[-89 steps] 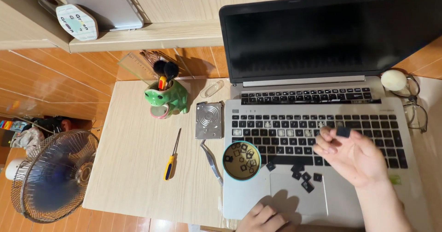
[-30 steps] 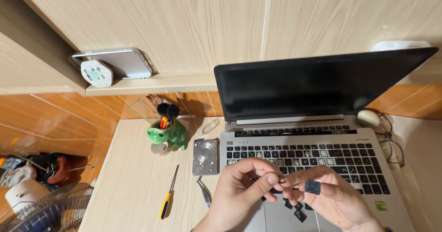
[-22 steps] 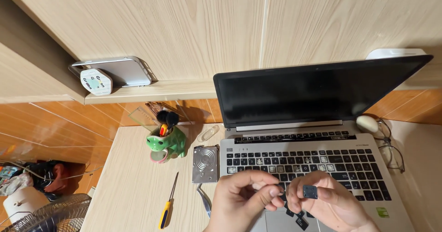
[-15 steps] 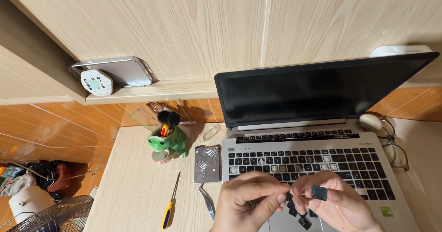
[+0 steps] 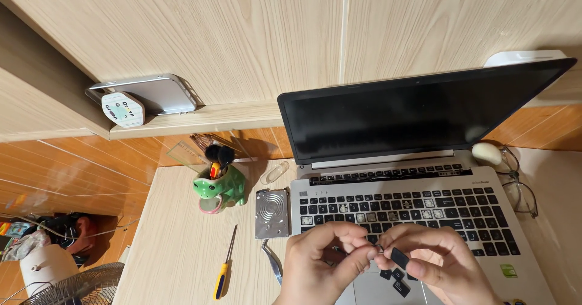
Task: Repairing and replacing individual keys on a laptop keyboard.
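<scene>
A small black keycap is pinched between the thumb and fingers of the right hand, and the left hand is curled beside it with its fingertips pressed together against the right hand's. Both hands are held over the near edge of the laptop keyboard, above loose keycaps. Tweezers, a screwdriver and a metal drive lie to the left.

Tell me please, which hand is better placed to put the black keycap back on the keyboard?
Probably the right hand: it already pinches the black keycap and hovers over the laptop keyboard, where several keys are missing. The left hand only meets it at the fingertips, over a small part too tiny to identify.
</scene>
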